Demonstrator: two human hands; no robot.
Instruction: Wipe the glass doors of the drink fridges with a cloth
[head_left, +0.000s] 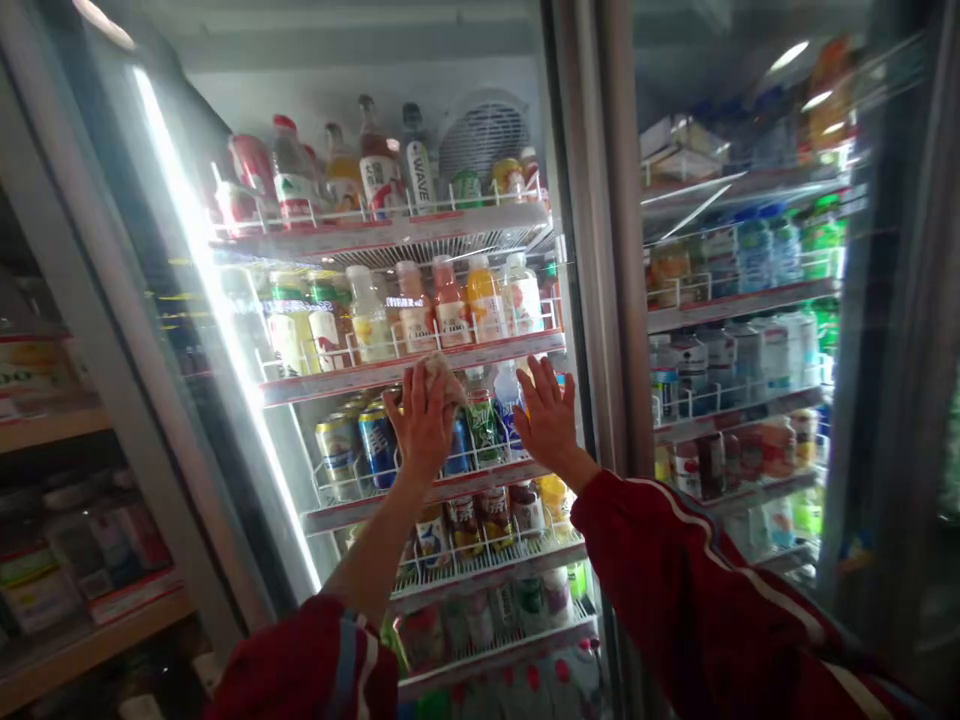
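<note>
A glass door (pixel 360 70) of an upright drinks fridge stands in front of me. Against its glass, around the middle shelves, my left hand (pixel 422 425) holds a pale crumpled cloth (pixel 445 382) under its fingers. To the right, my right hand (pixel 546 415) lies flat on the same pane with its fingers spread and nothing in it. Behind the glass, near both hands, are blue drink cans (pixel 377 440) and a row of juice bottles (pixel 486 300).
A metal door frame (pixel 604 230) separates this door from a second glass-fronted section with shelves of bottles (pixel 754 250). A bright light strip (pixel 180 190) runs down the left side. Further left are wooden shelves (pixel 56 430) with packaged goods.
</note>
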